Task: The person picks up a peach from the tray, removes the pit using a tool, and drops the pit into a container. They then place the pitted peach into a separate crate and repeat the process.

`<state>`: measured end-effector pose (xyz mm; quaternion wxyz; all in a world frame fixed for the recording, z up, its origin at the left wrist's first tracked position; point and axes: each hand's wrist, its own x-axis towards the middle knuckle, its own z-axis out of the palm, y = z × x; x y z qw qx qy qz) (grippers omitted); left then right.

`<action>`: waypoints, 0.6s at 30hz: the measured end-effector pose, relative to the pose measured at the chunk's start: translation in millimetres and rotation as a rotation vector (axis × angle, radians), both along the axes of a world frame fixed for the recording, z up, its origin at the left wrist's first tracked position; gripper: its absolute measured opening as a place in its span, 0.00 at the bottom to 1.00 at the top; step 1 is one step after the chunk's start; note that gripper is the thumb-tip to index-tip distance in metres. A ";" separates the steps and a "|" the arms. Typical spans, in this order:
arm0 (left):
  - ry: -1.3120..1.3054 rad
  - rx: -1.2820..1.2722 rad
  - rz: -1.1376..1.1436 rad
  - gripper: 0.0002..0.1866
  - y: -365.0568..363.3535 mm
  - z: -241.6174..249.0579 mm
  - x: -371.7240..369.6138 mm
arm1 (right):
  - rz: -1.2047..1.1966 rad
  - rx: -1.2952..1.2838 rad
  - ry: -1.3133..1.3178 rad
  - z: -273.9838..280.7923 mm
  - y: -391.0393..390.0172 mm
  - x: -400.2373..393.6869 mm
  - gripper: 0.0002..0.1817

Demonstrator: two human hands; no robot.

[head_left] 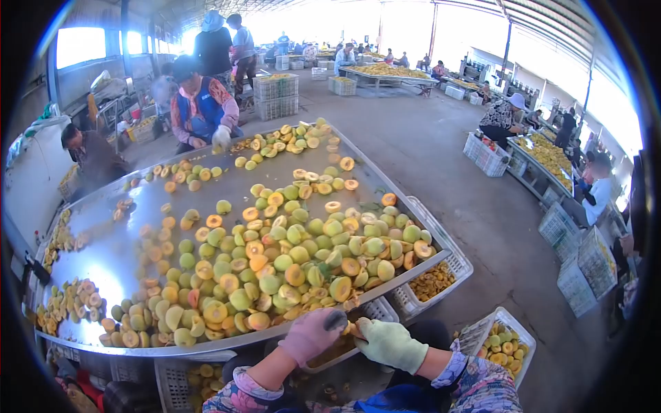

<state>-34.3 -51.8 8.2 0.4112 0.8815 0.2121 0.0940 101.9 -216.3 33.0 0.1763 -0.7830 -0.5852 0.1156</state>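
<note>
Both forearms reach forward at the bottom of the view, meeting just below the table's near rim: the left hand (pixel 313 335), in a pink glove, is curled shut around a dark tool (pixel 335 319), and the right hand (pixel 389 343), in a pale green glove, is closed on a peach half (pixel 356 330) pressed against it. Under the hands sits a white crate (pixel 383 309) of pits. Beyond them, the metal table (pixel 117 241) carries heaps of yellow-green halved peaches (pixel 296 255).

Fruit-processing shed | steel sorting tables (pixel 110 241) heaped with halved peaches (pixel 289 255) | plastic crates (pixel 482 155) | workers
</note>
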 end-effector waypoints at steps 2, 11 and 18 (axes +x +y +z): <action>0.012 -0.144 -0.030 0.17 8.4 -4.5 14.7 | -0.016 -0.086 0.078 0.1 -0.1 8.2 0.15; -0.309 -0.779 -0.246 0.20 24.4 -24.8 22.0 | 0.102 -0.223 0.118 10.7 31.1 38.5 0.17; 0.043 -0.484 0.015 0.19 33.2 -22.7 17.9 | 0.167 -0.189 -0.117 20.2 43.2 27.3 0.16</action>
